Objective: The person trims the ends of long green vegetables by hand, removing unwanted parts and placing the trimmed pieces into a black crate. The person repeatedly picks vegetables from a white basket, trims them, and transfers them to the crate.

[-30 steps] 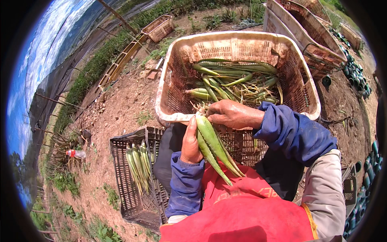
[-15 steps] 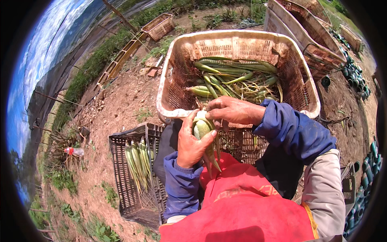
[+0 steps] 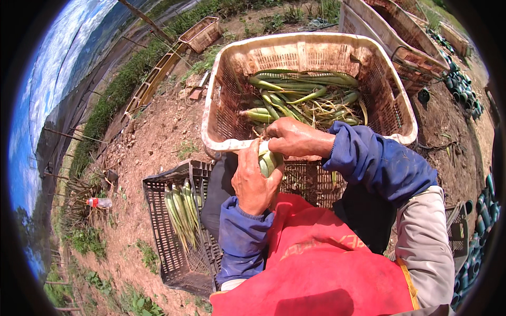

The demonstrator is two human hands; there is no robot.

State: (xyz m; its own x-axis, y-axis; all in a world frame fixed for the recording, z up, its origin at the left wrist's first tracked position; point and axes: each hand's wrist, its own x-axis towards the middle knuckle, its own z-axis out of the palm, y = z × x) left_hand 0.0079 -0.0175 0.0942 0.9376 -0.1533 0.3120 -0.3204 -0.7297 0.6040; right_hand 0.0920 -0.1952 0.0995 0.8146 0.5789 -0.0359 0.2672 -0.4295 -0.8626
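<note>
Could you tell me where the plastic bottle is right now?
The plastic bottle lies on the dirt at the head view's left edge, left of the black crate.

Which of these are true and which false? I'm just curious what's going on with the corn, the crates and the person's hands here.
1. Both hands grip one green corn ear. True: the left hand and the right hand close on it.
2. The beige basket is empty. False: green ears and husks lie in it.
3. The black crate holds a row of ears. True.
4. A plastic bottle stands inside the black crate. False: it lies on the soil to the crate's left.
5. The sleeves at the wrists are yellow. False: they are blue.
</note>
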